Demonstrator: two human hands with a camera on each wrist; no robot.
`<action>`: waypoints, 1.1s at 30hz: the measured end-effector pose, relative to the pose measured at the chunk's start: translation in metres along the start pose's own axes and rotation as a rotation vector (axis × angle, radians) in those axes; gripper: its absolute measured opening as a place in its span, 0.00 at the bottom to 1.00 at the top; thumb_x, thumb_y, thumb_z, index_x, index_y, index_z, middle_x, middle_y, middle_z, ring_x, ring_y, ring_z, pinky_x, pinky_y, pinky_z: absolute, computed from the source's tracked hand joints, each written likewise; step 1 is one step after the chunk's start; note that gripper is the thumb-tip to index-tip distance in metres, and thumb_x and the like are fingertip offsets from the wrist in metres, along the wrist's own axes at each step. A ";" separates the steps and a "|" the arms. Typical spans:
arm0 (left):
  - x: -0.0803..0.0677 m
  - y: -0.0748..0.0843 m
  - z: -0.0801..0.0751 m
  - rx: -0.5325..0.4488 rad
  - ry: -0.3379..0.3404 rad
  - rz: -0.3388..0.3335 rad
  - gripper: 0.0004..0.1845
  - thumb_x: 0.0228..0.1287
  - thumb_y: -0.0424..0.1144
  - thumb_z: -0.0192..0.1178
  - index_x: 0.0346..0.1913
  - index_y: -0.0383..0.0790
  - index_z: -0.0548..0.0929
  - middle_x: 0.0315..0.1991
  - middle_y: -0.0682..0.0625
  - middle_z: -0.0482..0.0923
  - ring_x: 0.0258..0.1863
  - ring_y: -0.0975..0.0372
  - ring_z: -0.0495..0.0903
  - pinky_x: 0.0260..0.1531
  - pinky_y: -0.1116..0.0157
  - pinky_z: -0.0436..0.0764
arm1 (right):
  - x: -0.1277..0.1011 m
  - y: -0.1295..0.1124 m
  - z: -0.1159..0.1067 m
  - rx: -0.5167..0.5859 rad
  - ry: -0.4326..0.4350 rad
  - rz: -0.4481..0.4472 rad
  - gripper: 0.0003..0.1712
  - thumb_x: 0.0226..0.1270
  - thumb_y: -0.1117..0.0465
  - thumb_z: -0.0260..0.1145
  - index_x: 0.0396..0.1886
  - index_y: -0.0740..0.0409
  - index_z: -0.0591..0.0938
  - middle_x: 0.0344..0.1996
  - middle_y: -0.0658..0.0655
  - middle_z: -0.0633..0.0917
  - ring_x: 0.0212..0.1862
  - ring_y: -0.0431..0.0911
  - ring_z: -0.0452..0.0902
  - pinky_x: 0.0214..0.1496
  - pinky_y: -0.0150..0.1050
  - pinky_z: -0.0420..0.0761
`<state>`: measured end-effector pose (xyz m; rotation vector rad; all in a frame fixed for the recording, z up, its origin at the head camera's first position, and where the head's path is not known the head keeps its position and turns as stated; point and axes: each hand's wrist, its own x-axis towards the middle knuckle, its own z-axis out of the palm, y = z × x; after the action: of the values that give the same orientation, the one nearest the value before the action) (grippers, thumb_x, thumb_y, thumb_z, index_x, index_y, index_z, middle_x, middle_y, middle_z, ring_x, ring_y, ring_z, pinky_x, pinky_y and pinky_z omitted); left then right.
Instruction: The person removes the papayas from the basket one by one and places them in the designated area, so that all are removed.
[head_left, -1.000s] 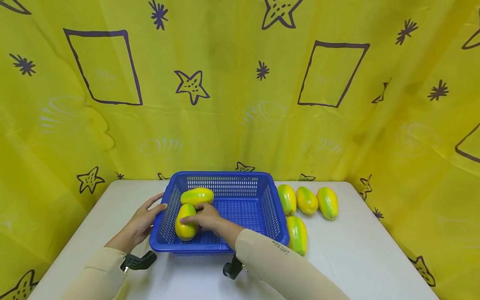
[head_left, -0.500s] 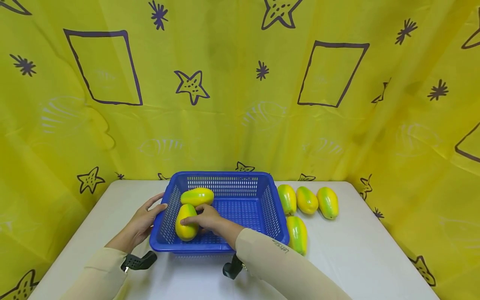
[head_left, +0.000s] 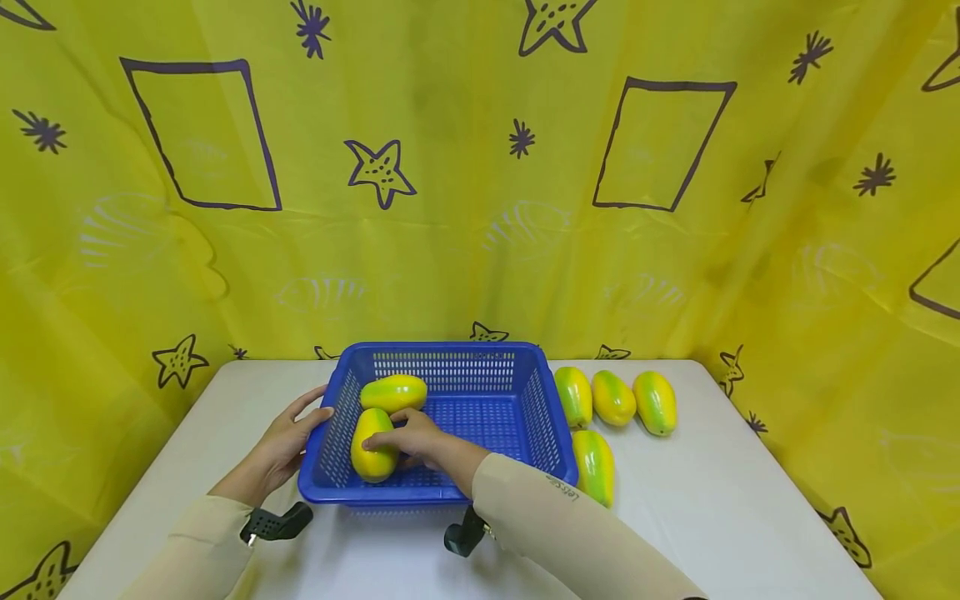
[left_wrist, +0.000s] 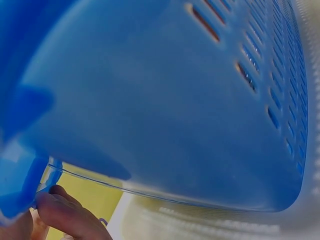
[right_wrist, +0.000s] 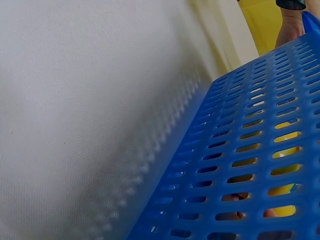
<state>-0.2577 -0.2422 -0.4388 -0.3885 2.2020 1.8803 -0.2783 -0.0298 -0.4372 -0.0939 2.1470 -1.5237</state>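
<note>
Fingers (head_left: 386, 440) of right hand (head_left: 411, 436) grip papaya (head_left: 372, 444) in basket (head_left: 540, 417).

Very little differs from the earlier pictures. The right hand (head_left: 411, 434), low and left of centre in the head view, has shifted a touch to the left along the papaya (head_left: 372, 445) it lies on inside the blue basket (head_left: 540, 400); its fingertips now reach slightly farther over the fruit. The whole scene sits a shade higher and to the left in the frame, a small move of the head camera.
</note>
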 end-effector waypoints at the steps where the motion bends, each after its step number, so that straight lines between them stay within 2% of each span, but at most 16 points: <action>1: 0.000 0.000 0.000 -0.002 0.000 0.000 0.38 0.74 0.51 0.52 0.79 0.53 0.47 0.68 0.31 0.65 0.40 0.61 0.84 0.45 0.57 0.86 | 0.000 -0.001 0.000 0.003 -0.002 0.002 0.38 0.55 0.54 0.76 0.62 0.64 0.70 0.52 0.60 0.77 0.51 0.54 0.78 0.53 0.55 0.82; 17: 0.001 0.002 0.000 -0.009 -0.003 -0.001 0.36 0.74 0.49 0.52 0.79 0.52 0.49 0.65 0.32 0.68 0.38 0.61 0.84 0.42 0.58 0.86 | 0.001 0.002 -0.003 0.099 -0.029 0.040 0.38 0.54 0.59 0.76 0.63 0.64 0.70 0.53 0.62 0.76 0.54 0.58 0.76 0.54 0.58 0.81; 22: 0.000 0.003 0.001 -0.010 0.001 0.000 0.36 0.75 0.48 0.51 0.79 0.52 0.50 0.64 0.32 0.69 0.38 0.61 0.84 0.42 0.58 0.87 | -0.001 -0.001 -0.005 0.152 -0.051 0.083 0.38 0.53 0.60 0.76 0.63 0.64 0.71 0.54 0.62 0.78 0.55 0.58 0.76 0.56 0.58 0.80; 33: 0.000 0.001 0.001 -0.020 0.012 -0.004 0.37 0.74 0.49 0.52 0.79 0.54 0.49 0.66 0.32 0.68 0.39 0.60 0.85 0.43 0.57 0.86 | -0.002 -0.003 -0.006 0.255 -0.100 0.137 0.35 0.57 0.61 0.74 0.63 0.64 0.72 0.51 0.61 0.80 0.52 0.57 0.78 0.54 0.56 0.82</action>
<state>-0.2578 -0.2416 -0.4383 -0.4084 2.1904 1.9044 -0.2797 -0.0248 -0.4320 0.0622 1.8274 -1.6597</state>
